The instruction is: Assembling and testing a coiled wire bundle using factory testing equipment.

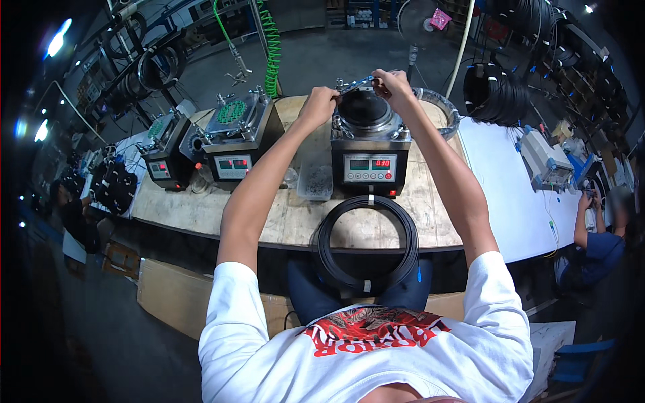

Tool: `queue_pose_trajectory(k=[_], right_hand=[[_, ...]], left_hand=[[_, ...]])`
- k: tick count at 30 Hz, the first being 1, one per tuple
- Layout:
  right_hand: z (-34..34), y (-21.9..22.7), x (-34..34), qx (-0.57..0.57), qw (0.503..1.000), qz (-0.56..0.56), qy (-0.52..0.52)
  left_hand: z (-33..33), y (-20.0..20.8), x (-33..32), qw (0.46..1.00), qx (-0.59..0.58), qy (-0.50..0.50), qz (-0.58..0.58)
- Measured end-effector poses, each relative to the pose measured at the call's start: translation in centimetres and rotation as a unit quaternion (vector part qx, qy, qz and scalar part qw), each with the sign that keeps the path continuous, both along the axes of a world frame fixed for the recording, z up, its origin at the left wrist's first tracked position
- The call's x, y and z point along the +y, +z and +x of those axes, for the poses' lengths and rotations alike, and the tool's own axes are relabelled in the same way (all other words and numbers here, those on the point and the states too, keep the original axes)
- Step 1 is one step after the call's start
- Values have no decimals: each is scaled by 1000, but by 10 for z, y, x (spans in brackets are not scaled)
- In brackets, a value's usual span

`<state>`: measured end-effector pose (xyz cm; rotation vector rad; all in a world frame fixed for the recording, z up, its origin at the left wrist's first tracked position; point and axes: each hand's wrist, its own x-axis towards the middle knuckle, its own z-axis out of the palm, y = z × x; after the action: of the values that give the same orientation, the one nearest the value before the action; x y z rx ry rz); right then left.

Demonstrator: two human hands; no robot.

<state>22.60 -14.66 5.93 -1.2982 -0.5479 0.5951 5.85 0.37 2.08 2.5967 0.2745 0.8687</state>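
Both arms reach out to the right-hand machine (370, 144), a dark box with a digital display and a round black disc (365, 107) on top. At the disc's far left edge, my left hand (320, 105) is closed with its fingertips pinched. Over the disc's far right edge, my right hand (394, 87) is closed too. Between the fingertips stretches a thin, shiny bluish strip (356, 84), whose exact kind I cannot make out. A coil of black cable (324, 245) with a blue connector hangs at the table's front edge, above my lap.
Two similar machines with green pieces on top, one middle (232, 134) and one left (166, 151), share the wooden table (295, 221). A clear tray (314, 183) sits beside my machine. A thick hose (443, 107) curves behind right. Co-workers sit far left and right (598, 248).
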Motion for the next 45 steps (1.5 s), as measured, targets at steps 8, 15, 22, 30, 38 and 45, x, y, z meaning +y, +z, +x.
queue_pose_trajectory(k=[8,15,22,30,38,45], right_hand=[[3,-18,-8,-273,961,-48,2],[3,-60,-31,-441,877,-125,-141],[2,-58,-35,-409,889,-113,-171],[4,-58,-28,-434,874,-117,-186],[-9,-59,-34,-456,856,-67,-232],[-15,-54,-34,-478,830,-60,-281]], left_hand=[[0,-22,47,997,11,69,-43],[14,-43,68,990,14,89,-105],[21,-47,82,975,58,52,-207],[10,-36,84,957,97,-34,-273],[-42,12,189,966,113,-19,-233],[-82,46,305,940,-72,144,-300]])
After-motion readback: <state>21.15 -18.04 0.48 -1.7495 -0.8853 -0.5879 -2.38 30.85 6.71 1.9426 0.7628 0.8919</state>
